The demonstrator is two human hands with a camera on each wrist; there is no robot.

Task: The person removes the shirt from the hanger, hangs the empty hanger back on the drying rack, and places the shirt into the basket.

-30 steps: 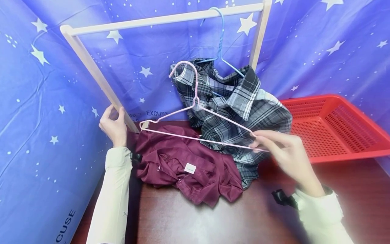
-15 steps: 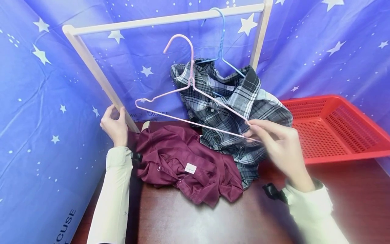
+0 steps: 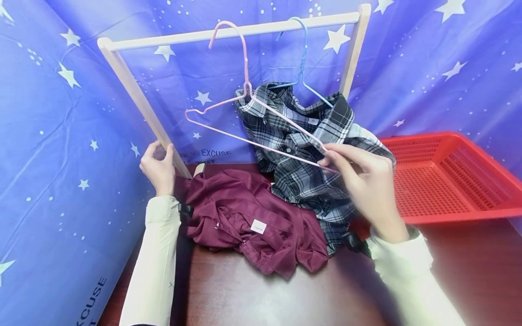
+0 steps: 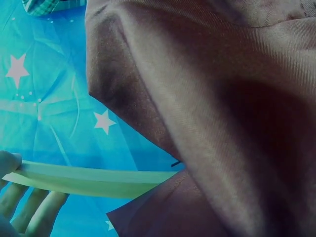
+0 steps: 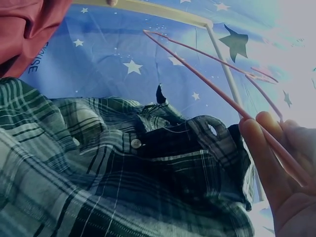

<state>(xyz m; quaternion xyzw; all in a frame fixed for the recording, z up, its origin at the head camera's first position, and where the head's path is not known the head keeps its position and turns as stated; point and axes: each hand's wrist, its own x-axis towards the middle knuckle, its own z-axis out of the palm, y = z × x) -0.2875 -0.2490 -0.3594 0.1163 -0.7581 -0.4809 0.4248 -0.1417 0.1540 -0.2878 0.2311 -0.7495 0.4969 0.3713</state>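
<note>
My left hand [image 3: 159, 170] grips the left post [image 3: 140, 102] of a wooden clothes rack, its fingers around the wood [image 4: 94, 180] in the left wrist view. A pink wire hanger [image 3: 246, 68] is held tilted by its right corner, pinched in my right hand [image 3: 364, 181]. Its hook overlaps the rail [image 3: 175, 40] in the head view; I cannot tell whether they touch. No garment is on this hanger. Behind it, a black-and-white plaid shirt [image 3: 310, 192] hangs from a blue hanger [image 3: 303, 63] on the rail. A maroon shirt [image 3: 240, 194] lies crumpled below.
A red plastic basket [image 3: 452, 216] stands at the right, beside the plaid shirt. Under everything is a dark red-brown table [image 3: 261, 299]. Blue star-patterned cloth [image 3: 73, 149] surrounds the back and sides. The plaid shirt's lower part rests close to the maroon one.
The right hand has raised the pink hanger up and to the left, bringing its hook from below the rail to rail height. The left hand has stayed on the post.
</note>
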